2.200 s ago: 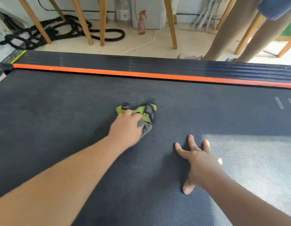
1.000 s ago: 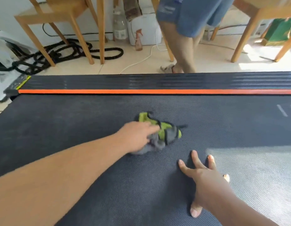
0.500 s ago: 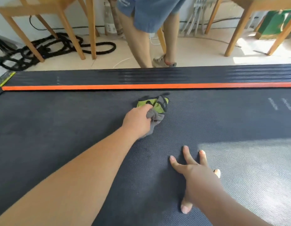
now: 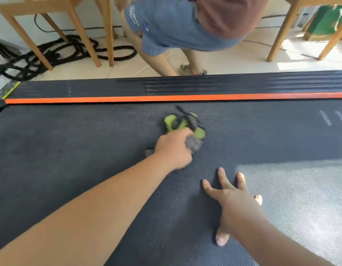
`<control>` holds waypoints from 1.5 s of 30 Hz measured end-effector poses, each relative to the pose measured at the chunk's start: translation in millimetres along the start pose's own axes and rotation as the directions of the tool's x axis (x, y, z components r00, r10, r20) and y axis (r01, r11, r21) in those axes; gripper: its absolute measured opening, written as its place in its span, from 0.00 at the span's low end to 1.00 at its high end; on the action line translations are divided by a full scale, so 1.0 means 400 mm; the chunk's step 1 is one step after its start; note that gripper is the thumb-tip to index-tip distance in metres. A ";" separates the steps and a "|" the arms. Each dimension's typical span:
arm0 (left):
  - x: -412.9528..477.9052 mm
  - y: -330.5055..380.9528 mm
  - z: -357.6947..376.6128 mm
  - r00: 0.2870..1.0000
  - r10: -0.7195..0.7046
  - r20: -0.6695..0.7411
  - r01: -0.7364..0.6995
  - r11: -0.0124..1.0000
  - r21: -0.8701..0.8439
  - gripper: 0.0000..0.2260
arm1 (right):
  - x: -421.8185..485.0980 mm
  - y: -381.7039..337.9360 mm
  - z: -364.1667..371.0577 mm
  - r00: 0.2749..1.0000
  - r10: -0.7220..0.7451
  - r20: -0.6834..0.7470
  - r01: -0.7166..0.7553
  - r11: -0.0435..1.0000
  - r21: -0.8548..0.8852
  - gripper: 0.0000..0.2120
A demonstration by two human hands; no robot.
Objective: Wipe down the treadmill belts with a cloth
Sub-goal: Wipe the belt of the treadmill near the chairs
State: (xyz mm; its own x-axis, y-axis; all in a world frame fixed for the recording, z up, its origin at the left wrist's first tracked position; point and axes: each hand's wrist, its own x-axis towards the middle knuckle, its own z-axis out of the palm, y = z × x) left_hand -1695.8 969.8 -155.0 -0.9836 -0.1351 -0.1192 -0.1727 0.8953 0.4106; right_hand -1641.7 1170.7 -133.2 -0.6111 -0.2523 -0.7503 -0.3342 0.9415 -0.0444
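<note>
The left hand (image 4: 174,150) gripped a bunched green-and-grey cloth (image 4: 185,125), fingers curled over it, pressing it onto the belt (image 4: 70,150). The cloth lay near the belt's far edge, short of the orange stripe (image 4: 166,98). The right hand (image 4: 237,204) rested flat on the belt nearer the near edge, its fingers spread, apart from the cloth. Beyond the far edge, 1 person (image 4: 176,25) in blue shorts bent over the floor, beside a coiled black rope (image 4: 70,52).
</note>
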 end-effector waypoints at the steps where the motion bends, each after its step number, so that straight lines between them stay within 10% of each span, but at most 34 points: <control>1: -0.042 0.021 0.010 0.990 0.133 0.050 -0.132 0.991 -0.020 0.21 | 0.001 0.000 0.001 1.000 -0.004 0.003 0.004 1.000 0.000 0.69; 4: -0.056 -0.025 -0.035 0.937 0.292 0.193 -0.291 0.956 -0.038 0.26 | -0.005 -0.005 -0.001 1.000 -0.009 -0.018 0.009 1.000 -0.001 0.69; 9: 0.013 -0.108 -0.047 0.992 -0.105 -0.063 0.108 0.993 0.037 0.24 | -0.004 -0.005 0.003 1.000 0.003 -0.018 -0.003 1.000 0.014 0.68; 15: -0.162 -0.096 -0.047 0.924 0.295 0.242 -0.301 0.953 -0.013 0.29 | -0.009 -0.005 0.007 1.000 0.003 -0.029 -0.002 0.999 0.032 0.67; 20: -0.085 -0.180 -0.046 0.996 -0.039 -0.077 0.042 0.999 0.035 0.27 | -0.011 -0.003 0.007 1.000 -0.004 -0.020 0.004 0.999 0.040 0.68; 26: -0.322 -0.092 -0.023 0.897 0.371 0.242 -0.354 0.928 -0.112 0.29 | -0.011 -0.006 0.006 1.000 0.006 -0.004 -0.006 0.999 0.039 0.60; 32: -0.198 -0.141 -0.033 0.993 0.120 0.014 -0.119 0.991 -0.056 0.25 | -0.015 -0.006 0.000 1.000 0.003 0.016 -0.003 1.000 0.001 0.67; 38: -0.305 -0.057 -0.012 0.898 0.325 0.295 -0.329 0.944 -0.040 0.27 | -0.025 0.004 -0.002 0.997 -0.070 -0.016 0.068 0.995 -0.073 0.64; 45: -0.315 0.013 0.082 0.997 -0.077 -0.011 0.078 0.974 0.215 0.21 | -0.121 0.175 0.034 0.883 -0.044 -0.468 0.255 0.882 0.397 0.22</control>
State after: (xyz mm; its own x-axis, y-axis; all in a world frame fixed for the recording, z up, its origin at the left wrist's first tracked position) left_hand -1571.0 1005.3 -167.7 -0.9679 -0.2087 -0.1402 -0.2338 0.9523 0.1962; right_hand -1625.6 1251.7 -108.9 -0.8602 -0.3691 -0.3519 -0.1656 0.8548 -0.4919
